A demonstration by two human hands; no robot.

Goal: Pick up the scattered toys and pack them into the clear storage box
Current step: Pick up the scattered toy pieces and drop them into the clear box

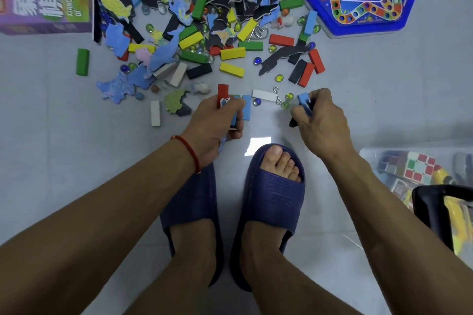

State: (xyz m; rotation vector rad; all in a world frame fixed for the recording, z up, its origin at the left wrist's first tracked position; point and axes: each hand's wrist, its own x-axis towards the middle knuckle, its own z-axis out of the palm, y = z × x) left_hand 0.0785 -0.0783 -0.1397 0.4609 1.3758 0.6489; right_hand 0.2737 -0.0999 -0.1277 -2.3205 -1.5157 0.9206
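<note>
With left hand [217, 120] gripping a red block [222, 93] and right hand [320, 117] a blue block [304, 100], carry both to the box [371, 155] at floor's right edge, keeping fingers tight.

Bare forearms, no sleeves; thin red string bracelet [189, 150] around the left wrist; dark navy open-toe slide sandals [273, 202] on both feet, ribbed texture across the strap; toes showing on one foot.
</note>
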